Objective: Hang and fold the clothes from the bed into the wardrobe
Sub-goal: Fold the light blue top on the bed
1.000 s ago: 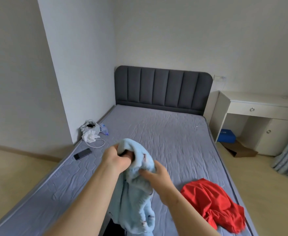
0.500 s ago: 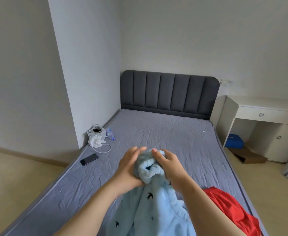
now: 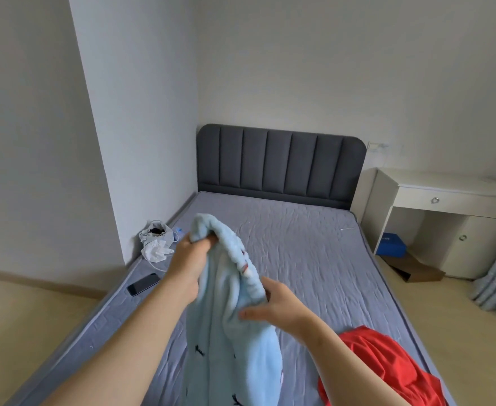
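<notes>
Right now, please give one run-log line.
left hand: grips blue garment | right hand: grips it | red garment: on bed

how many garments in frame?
2. The light blue fleece garment, gripped by left hand and right hand; red garment, crumpled on the mattress, lower right. More may be out of frame.

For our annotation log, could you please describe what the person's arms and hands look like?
The left forearm and right forearm are bare, with no sleeves in view. The left hand and right hand wear no gloves; no watch, bracelet or ring shows.
</notes>
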Demonstrator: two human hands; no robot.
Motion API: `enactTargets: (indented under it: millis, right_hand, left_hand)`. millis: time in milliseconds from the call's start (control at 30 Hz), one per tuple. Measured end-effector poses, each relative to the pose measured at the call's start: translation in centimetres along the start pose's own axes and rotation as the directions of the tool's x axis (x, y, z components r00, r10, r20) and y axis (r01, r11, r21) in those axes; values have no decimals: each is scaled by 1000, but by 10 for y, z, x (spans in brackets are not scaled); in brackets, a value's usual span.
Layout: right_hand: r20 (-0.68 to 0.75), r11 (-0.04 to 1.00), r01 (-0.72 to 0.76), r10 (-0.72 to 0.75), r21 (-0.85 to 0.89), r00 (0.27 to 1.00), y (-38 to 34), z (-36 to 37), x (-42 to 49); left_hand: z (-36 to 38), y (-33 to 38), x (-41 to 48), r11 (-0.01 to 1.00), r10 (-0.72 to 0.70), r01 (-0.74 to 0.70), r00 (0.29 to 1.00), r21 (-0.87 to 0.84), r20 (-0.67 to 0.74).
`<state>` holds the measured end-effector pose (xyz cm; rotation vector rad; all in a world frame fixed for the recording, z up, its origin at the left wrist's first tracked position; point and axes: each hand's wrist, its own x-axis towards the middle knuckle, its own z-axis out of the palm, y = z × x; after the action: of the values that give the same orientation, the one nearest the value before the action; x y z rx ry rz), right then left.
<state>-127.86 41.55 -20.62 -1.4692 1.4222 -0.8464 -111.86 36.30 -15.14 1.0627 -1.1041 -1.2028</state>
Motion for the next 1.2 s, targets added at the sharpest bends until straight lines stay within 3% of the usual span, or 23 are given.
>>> enactTargets:
  millis: [133, 267, 533, 767, 900, 1000, 1100, 1200]
  right_hand:
    - [-28, 970, -108, 104, -220, 994, -1, 0, 13]
    - [-296, 983, -106, 58, -150, 953, -48, -16, 36]
    - [-548, 981, 170, -196, -98, 813, -201, -75, 67]
    - [-647, 833, 553, -432, -19, 629, -348, -117, 33]
    - [-624, 753, 655, -539, -57, 566, -392, -130, 10]
    - [-558, 765, 631, -582, -129, 592, -395, -135, 3]
    - [-442, 808, 548, -582, -217, 683, -381, -133, 0]
    - [-302, 861, 426, -500, -279, 812, -355, -132, 1]
  left_hand:
    - [-10, 36, 26, 994, 31, -31, 999, -103, 5]
    - [-15, 75, 47, 980, 105, -101, 994, -174, 11]
    - [-15, 175, 55, 900, 432, -416, 891, -130, 140]
    - [-16, 287, 61, 867, 437, -428, 899, -253, -25]
    - [-19, 344, 56, 808, 503, -519, 854, -277, -133]
    - [-26, 355, 53, 811, 552, -531, 833, -244, 21]
    - [-40, 343, 53, 861, 509, -494, 829, -121, 231]
    - [-55, 317, 62, 898, 426, -437, 891, 46, 157]
